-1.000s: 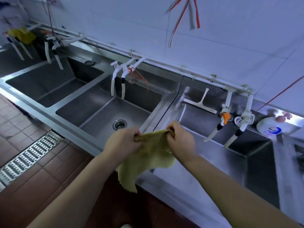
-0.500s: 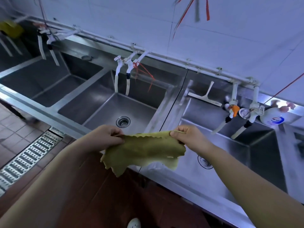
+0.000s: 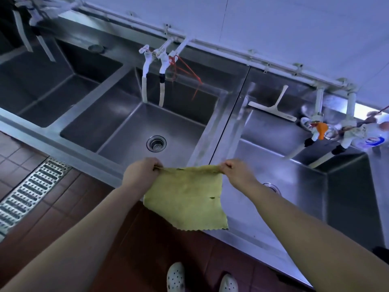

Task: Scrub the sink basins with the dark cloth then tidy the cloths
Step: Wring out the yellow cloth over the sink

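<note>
Beyond the hands ran the steel sink unit (image 3: 117,171), its front rim just under them. The middle basin (image 3: 134,127) lay ahead and to the left of the hands, the right basin (image 3: 294,186) ahead and to the right, and the divider (image 3: 216,127) between the two led straight away from the gap between the hands. The yellow-green cloth (image 3: 187,197) was held stretched in the air above that front rim, its top edge running side to side from hand to hand and the rest hanging down toward the person. Its left top corner was pinched by the left hand (image 3: 140,173) and its right top corner by the right hand (image 3: 236,173), both with fingers curled on the fabric. The two hands were level and about equally near the divider, so neither was favoured for laying the cloth. A squeegee (image 3: 273,108) rested on the ledge behind the right basin. No dark cloth could be seen. The tidying stage was judged to be in hand, with the cloth likely to be draped or folded.
</note>
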